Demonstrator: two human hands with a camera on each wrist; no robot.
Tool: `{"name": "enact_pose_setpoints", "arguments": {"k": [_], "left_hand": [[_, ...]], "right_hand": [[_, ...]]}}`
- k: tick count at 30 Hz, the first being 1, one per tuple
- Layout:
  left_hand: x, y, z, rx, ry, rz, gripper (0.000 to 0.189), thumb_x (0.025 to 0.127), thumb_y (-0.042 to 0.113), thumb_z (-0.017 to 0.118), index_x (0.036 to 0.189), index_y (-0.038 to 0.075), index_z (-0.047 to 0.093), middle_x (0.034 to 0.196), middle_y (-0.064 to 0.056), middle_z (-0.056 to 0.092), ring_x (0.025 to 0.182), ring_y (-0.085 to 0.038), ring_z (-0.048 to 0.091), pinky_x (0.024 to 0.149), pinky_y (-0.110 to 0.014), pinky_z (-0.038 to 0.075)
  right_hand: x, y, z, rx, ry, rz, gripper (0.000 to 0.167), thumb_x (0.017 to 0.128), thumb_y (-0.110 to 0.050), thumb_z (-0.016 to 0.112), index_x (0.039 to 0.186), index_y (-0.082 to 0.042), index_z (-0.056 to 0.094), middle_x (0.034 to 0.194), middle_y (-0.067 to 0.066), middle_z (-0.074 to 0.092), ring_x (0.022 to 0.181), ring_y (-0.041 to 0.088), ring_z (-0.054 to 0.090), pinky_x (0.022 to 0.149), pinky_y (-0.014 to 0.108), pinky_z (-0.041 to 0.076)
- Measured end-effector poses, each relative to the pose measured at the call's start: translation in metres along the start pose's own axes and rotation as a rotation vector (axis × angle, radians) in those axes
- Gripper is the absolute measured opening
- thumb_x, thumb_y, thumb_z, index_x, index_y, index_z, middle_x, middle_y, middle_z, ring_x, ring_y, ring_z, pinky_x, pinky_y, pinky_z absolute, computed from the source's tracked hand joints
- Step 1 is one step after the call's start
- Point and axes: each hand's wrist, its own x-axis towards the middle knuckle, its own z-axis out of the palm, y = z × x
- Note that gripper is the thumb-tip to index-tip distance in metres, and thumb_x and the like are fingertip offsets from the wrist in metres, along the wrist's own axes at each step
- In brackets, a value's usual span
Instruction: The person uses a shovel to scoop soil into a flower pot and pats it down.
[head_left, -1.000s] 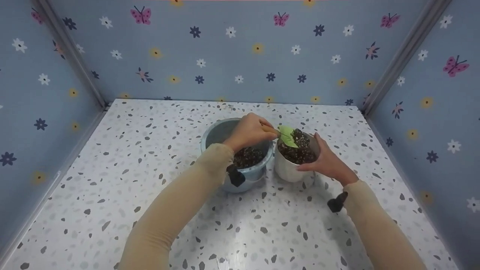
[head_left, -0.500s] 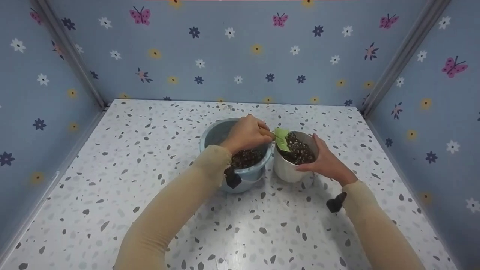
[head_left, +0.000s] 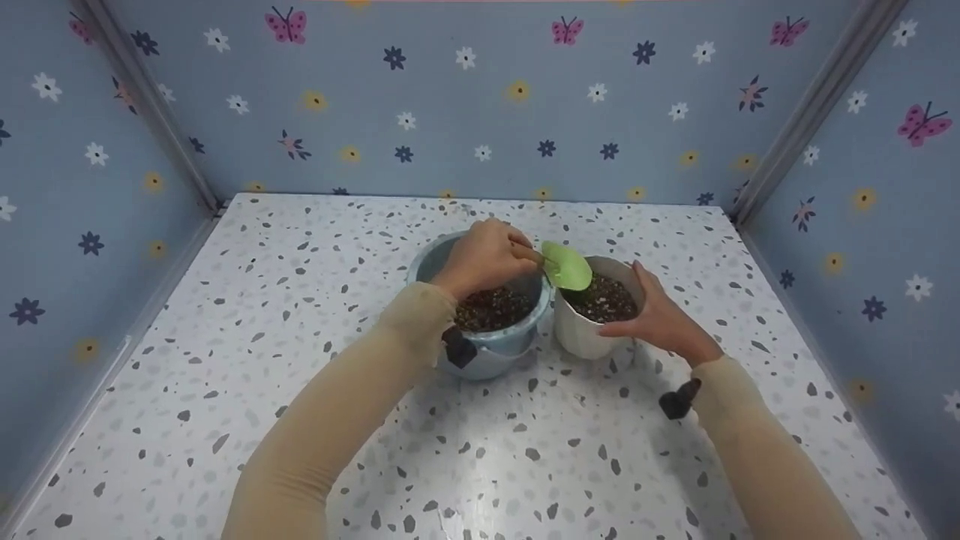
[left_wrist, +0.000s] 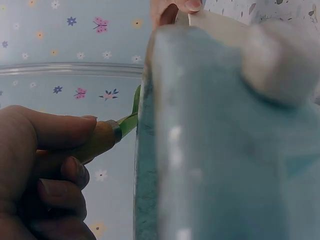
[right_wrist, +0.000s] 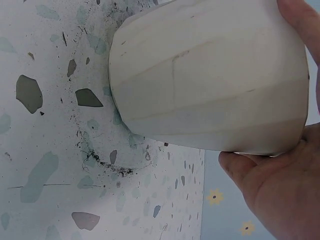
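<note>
My left hand [head_left: 487, 256] grips the wooden handle [left_wrist: 101, 140] of a small hand trowel, above the blue bucket [head_left: 491, 364]. The trowel's green blade [head_left: 568, 268] spans the gap between bucket and pot, its tip over the left side of the white flower pot [head_left: 581, 335]. Dark speckled soil [head_left: 611, 301] fills much of that pot. With thumb in front and fingers behind, my right hand [head_left: 661, 319] holds the pot by its right rim. In the right wrist view the pot's ribbed wall [right_wrist: 210, 90] stands on the tabletop.
More dark soil [head_left: 499, 309] lies inside the bucket, below the left hand. Soil crumbs [right_wrist: 112, 167] are scattered on the speckled tabletop [head_left: 225, 360] by the pot's base. Blue flowered panels [head_left: 450, 97] wall in the table at the back and both sides.
The trowel blade has come out of the pot's soil and tilted, its broad green face now showing above the left rim. My left hand has shifted slightly left; the right hand keeps its hold.
</note>
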Motion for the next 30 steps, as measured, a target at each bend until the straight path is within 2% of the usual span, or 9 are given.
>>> {"name": "enact_pose_setpoints", "arguments": {"k": [5, 7, 13, 17, 20, 24, 27, 30], "left_hand": [[-0.004, -0.003, -0.007, 0.016, 0.023, 0.035, 0.025, 0.087, 0.027, 0.075, 0.108, 0.015, 0.078, 0.108, 0.003, 0.073, 0.099, -0.014, 0.066, 0.084, -0.027, 0.051], [-0.007, -0.006, -0.011, -0.005, 0.033, 0.047, 0.025, 0.087, 0.027, 0.075, 0.108, 0.015, 0.078, 0.109, 0.003, 0.073, 0.102, -0.014, 0.065, 0.087, -0.026, 0.050], [-0.020, -0.018, -0.029, -0.136, 0.084, 0.008, 0.028, 0.086, 0.026, 0.078, 0.113, 0.018, 0.076, 0.115, 0.002, 0.071, 0.109, -0.013, 0.062, 0.094, -0.028, 0.047], [-0.029, -0.029, -0.045, -0.164, 0.099, 0.000, 0.032, 0.086, 0.021, 0.079, 0.117, 0.015, 0.073, 0.120, -0.003, 0.069, 0.110, -0.016, 0.063, 0.096, -0.030, 0.048], [-0.035, -0.035, -0.057, -0.159, 0.098, 0.004, 0.030, 0.087, 0.020, 0.078, 0.116, 0.012, 0.074, 0.117, -0.004, 0.071, 0.105, -0.016, 0.066, 0.091, -0.031, 0.051], [-0.042, -0.038, -0.072, -0.143, 0.088, -0.039, 0.028, 0.084, 0.023, 0.078, 0.108, 0.010, 0.077, 0.105, -0.003, 0.074, 0.091, -0.017, 0.068, 0.080, -0.034, 0.054], [-0.045, -0.037, -0.079, -0.082, 0.065, -0.068, 0.024, 0.081, 0.024, 0.078, 0.101, 0.010, 0.079, 0.096, -0.001, 0.074, 0.080, -0.017, 0.066, 0.072, -0.035, 0.054], [-0.044, -0.034, -0.080, -0.011, 0.043, -0.069, 0.017, 0.078, 0.023, 0.078, 0.092, 0.012, 0.080, 0.085, 0.001, 0.073, 0.069, -0.015, 0.062, 0.066, -0.033, 0.053]], "right_hand": [[0.002, -0.002, 0.000, 0.004, -0.014, 0.005, 0.139, 0.068, -0.054, 0.087, 0.158, -0.016, -0.012, 0.163, 0.017, -0.012, 0.148, 0.041, -0.002, 0.114, 0.063, 0.009], [0.002, -0.003, 0.001, 0.000, -0.016, 0.004, 0.139, 0.069, -0.053, 0.087, 0.158, -0.016, -0.013, 0.163, 0.017, -0.012, 0.148, 0.042, -0.002, 0.113, 0.064, 0.010], [0.001, -0.002, 0.002, -0.021, -0.003, 0.000, 0.139, 0.068, -0.055, 0.086, 0.158, -0.016, -0.013, 0.163, 0.018, -0.011, 0.148, 0.042, 0.001, 0.113, 0.064, 0.010], [0.000, -0.002, 0.002, 0.005, -0.002, -0.007, 0.138, 0.069, -0.052, 0.087, 0.158, -0.014, -0.012, 0.163, 0.018, -0.008, 0.148, 0.041, 0.003, 0.114, 0.063, 0.010], [-0.002, -0.002, 0.001, 0.011, -0.007, -0.011, 0.137, 0.070, -0.050, 0.087, 0.157, -0.014, -0.013, 0.163, 0.018, -0.008, 0.148, 0.040, 0.003, 0.114, 0.062, 0.010], [-0.002, -0.002, -0.001, 0.006, -0.012, -0.017, 0.136, 0.072, -0.049, 0.087, 0.157, -0.014, -0.014, 0.163, 0.018, -0.008, 0.148, 0.040, 0.002, 0.114, 0.063, 0.009], [-0.002, -0.003, -0.001, -0.003, -0.020, -0.019, 0.136, 0.072, -0.049, 0.086, 0.157, -0.014, -0.014, 0.163, 0.018, -0.009, 0.148, 0.040, 0.001, 0.114, 0.063, 0.009], [-0.002, -0.005, 0.000, -0.009, -0.023, -0.012, 0.137, 0.071, -0.050, 0.087, 0.157, -0.014, -0.014, 0.163, 0.018, -0.009, 0.148, 0.040, 0.001, 0.114, 0.063, 0.009]]}}
